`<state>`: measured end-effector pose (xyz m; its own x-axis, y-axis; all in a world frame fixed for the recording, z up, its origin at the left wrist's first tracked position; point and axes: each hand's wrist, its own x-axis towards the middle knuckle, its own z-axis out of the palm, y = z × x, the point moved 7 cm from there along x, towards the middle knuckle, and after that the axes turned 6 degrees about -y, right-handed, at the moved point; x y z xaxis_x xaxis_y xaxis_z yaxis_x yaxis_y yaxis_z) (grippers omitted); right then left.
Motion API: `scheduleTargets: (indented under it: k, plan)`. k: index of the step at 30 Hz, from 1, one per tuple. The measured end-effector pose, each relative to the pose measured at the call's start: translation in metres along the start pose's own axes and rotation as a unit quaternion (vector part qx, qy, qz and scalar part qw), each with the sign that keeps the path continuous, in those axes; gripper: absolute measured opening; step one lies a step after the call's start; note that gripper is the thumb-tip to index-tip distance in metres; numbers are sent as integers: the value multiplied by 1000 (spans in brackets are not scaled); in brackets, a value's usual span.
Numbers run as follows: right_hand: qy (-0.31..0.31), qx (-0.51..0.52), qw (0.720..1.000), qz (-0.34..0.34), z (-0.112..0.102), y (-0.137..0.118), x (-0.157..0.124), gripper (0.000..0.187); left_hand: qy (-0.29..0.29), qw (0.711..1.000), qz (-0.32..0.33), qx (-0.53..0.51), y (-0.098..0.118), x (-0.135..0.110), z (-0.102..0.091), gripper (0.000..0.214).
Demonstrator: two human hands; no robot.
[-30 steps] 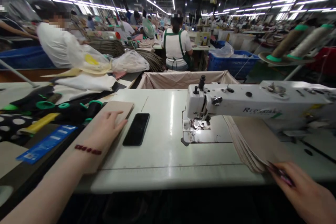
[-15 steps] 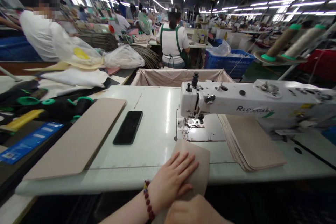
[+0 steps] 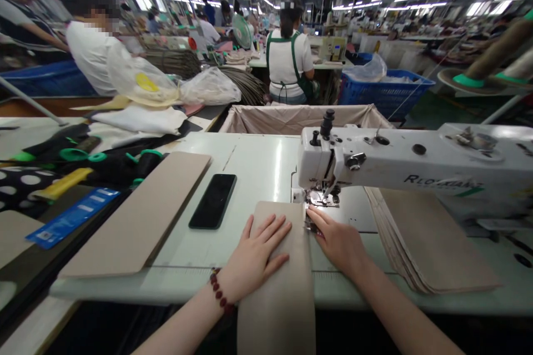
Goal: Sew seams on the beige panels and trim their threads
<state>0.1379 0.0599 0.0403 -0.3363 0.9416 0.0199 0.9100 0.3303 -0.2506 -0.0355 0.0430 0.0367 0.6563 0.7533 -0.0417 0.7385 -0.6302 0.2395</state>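
A long tan fabric strip [image 3: 281, 283] lies on the white sewing table [image 3: 258, 177] and hangs over its front edge. Its far end reaches the presser foot [image 3: 320, 198] of the white sewing machine [image 3: 408, 169]. My left hand [image 3: 256, 255] lies flat on the strip's left side, fingers spread; a red bead bracelet is on that wrist. My right hand [image 3: 339, 238] rests at the strip's right edge just in front of the presser foot, fingertips pressing the edge down.
A black phone [image 3: 213, 201] lies left of the strip, beside a tan panel stack [image 3: 144, 213]. Another stack of tan pieces [image 3: 433, 244] sits under the machine arm at right. Thread cones and cloth clutter the left bench. A cloth-lined bin [image 3: 297, 117] stands behind the table; other workers sit beyond.
The tan strip has slid forward from the table's front edge to the presser foot. My right hand came up onto its right edge; my left hand moved with it.
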Motion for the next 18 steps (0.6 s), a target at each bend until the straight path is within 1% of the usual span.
scheduleTargets:
  k: [3, 6, 10, 18]
  plan:
    - [12, 1, 1000, 8, 0, 3, -4, 58, -7, 1000, 2, -10, -2, 14, 0, 58]
    - [13, 0, 1000, 10, 2, 4, -3, 58, -2, 1000, 0, -15, -2, 21, -1, 58]
    - [1, -9, 1000, 12, 6, 4, 0, 59, 6, 1000, -4, -17, 0, 22, -3, 58]
    - [-14, -35, 999, 21, 9, 6, 0, 61, -24, 999, -18, -25, -3, 23, -1, 58]
